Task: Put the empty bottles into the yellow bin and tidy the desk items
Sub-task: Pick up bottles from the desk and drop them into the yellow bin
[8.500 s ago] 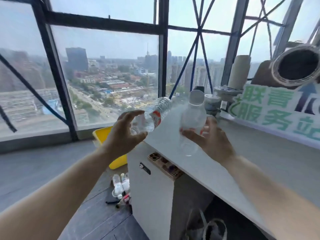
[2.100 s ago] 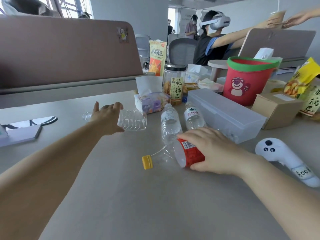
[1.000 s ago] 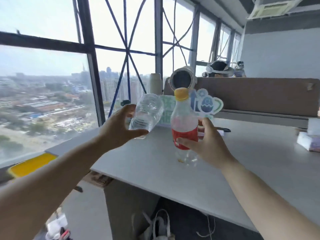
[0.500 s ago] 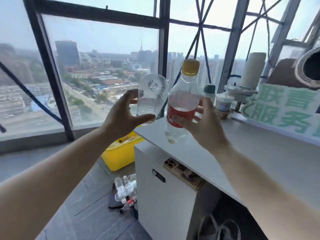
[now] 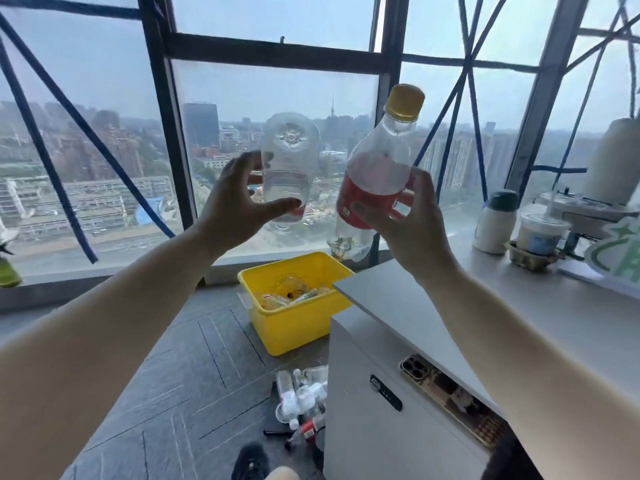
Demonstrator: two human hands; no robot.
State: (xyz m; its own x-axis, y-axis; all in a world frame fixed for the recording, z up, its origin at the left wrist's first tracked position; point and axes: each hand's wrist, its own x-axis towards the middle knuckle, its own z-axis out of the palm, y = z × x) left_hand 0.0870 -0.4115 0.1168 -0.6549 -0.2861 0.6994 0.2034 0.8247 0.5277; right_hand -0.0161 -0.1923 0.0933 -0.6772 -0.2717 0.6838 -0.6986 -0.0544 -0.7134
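1. Left grip (image 5: 239,202) held the clear bottle (image 5: 289,161), thumb across its front and fingers at its far side; the hold looked loose. The bottle's base faced the camera.
2. Right grip (image 5: 412,230) was closed round the red-label bottle (image 5: 377,174) at the label. The bottle was tilted, with its yellow cap (image 5: 405,102) uppermost.
3. Both bottles were in the air in front of the window, just beside each other and apart.
4. The yellow bin (image 5: 294,327) stood on the floor (image 5: 173,393) against the end of the desk (image 5: 519,306), below the bottles, with bottles lying inside it.
5. More loose bottles (image 5: 301,396) lay on the floor beside the desk's cabinet.
6. A white flask (image 5: 495,223) and a lidded cup (image 5: 540,233) stood on the desk near the window.
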